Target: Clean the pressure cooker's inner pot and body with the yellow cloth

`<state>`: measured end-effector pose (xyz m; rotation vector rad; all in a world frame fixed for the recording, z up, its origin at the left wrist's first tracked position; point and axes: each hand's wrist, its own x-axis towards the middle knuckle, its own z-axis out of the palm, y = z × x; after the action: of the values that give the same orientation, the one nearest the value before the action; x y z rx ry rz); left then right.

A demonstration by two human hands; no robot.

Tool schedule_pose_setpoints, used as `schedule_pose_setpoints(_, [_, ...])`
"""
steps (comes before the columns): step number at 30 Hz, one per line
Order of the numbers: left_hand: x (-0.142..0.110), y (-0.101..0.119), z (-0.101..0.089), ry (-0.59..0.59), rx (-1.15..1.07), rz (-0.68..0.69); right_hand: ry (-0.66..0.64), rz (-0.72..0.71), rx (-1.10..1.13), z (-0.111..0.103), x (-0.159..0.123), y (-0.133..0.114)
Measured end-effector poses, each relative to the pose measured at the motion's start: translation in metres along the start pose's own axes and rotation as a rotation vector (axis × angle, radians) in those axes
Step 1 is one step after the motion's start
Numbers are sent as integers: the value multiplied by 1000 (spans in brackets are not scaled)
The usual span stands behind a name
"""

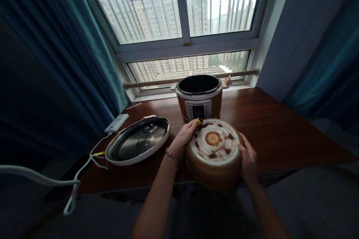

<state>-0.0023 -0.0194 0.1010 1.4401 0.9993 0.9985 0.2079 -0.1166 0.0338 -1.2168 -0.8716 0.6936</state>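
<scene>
Window-side bench (280, 130), left hand (183, 135) and right hand (248, 158) clamped round an upturned pot (214, 173). Tilting it would need an even grip imo.

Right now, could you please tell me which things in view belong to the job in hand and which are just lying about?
In the job:
- brown pot, stained base up
- left hand, right hand
- small yellow item in the left fingers

Apparently just lying about:
- round lid
- open cooker
- power strip
- white cable
</scene>
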Motion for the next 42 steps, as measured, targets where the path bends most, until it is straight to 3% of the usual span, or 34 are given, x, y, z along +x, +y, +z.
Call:
schedule_pose_setpoints(2, [-7, 10, 5, -32, 167, 77, -4, -4, 1, 0, 0, -2])
schedule_pose_setpoints(6, [-33, 26, 17, -155, 716, 235, -3, 12, 19, 1, -1, -3])
schedule_pose_setpoints(10, [-69, 34, 37, -209, 883, 292, 8, 20, 32, 2, 0, -3])
schedule_pose_setpoints(16, [-121, 34, 84, -39, 1053, 430, -3, 24, 6, 2, 2, -6])
schedule_pose_setpoints(21, [-141, 3, 109, 94, 1185, 633, -9, 26, -12, 1, 3, -6])
schedule_pose_setpoints(26, [-147, -52, 99, 210, 1257, 854, -33, 41, -10, -2, 4, -1])
schedule_pose_setpoints(33, [-164, -113, 82, 252, 1285, 893, -30, -1, -29, -2, 4, 0])
schedule_pose_setpoints(37, [-164, -119, 68, 182, 1333, 952, -38, -2, -31, -3, 4, 0])
schedule_pose_setpoints(42, [-154, -101, 50, 107, 1323, 1062, -39, 6, -42, -4, 5, 3])
